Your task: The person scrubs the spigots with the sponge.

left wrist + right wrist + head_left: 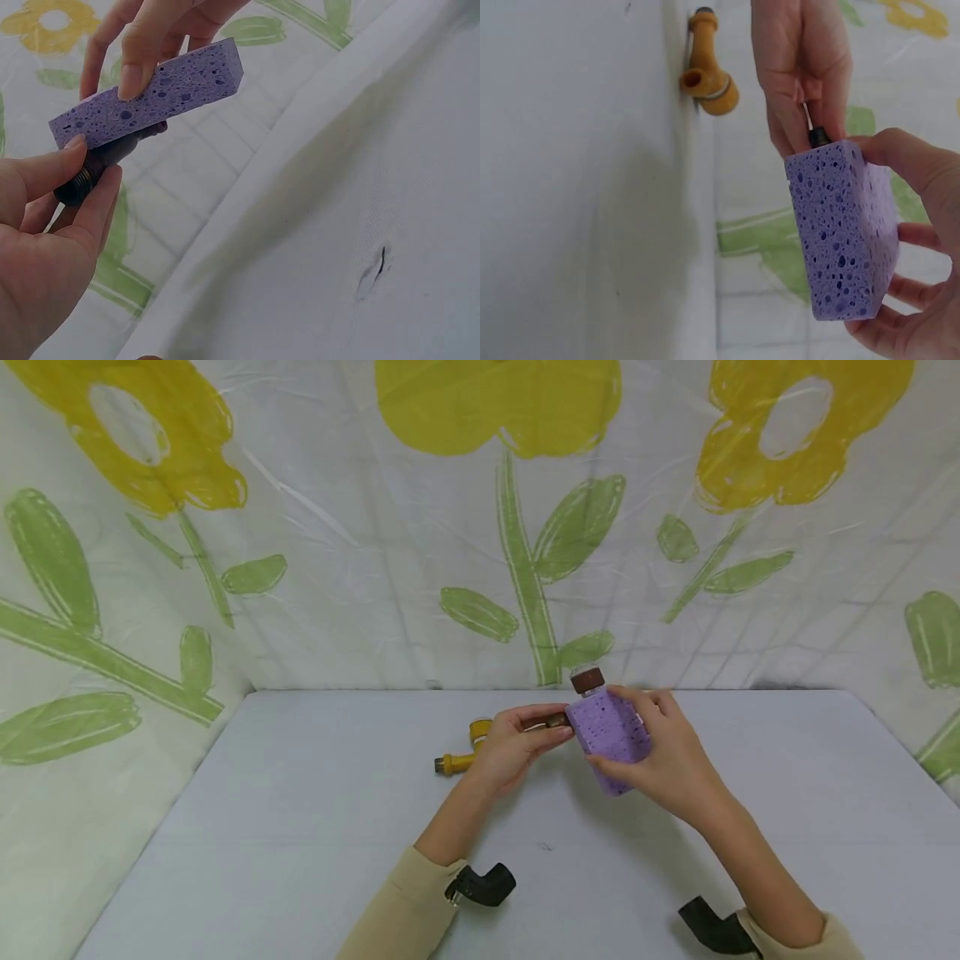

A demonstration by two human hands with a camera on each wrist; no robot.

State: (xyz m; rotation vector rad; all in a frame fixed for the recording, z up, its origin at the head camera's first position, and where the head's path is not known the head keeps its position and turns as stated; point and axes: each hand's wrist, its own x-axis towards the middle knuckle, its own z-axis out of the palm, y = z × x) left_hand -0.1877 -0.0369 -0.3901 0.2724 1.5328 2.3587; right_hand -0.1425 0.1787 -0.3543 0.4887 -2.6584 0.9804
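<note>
My right hand grips a purple sponge, a porous block held tilted above the table, its thumb and fingers on its sides. With thumb and fingers, my left hand pinches a slim dark thing with a ribbed end. It lies against the back of the sponge, which hides much of it, so its kind is unclear. The left thumb touches the sponge's edge. Above the sponge in the head view shows a brown cap on a clear neck; whatever is below it is hidden.
On the white table, a yellow pipe fitting lies behind the left hand, partly covered by it. Behind the table hangs a white sheet printed with yellow flowers. Black cuff-mounted devices sit on both sleeves.
</note>
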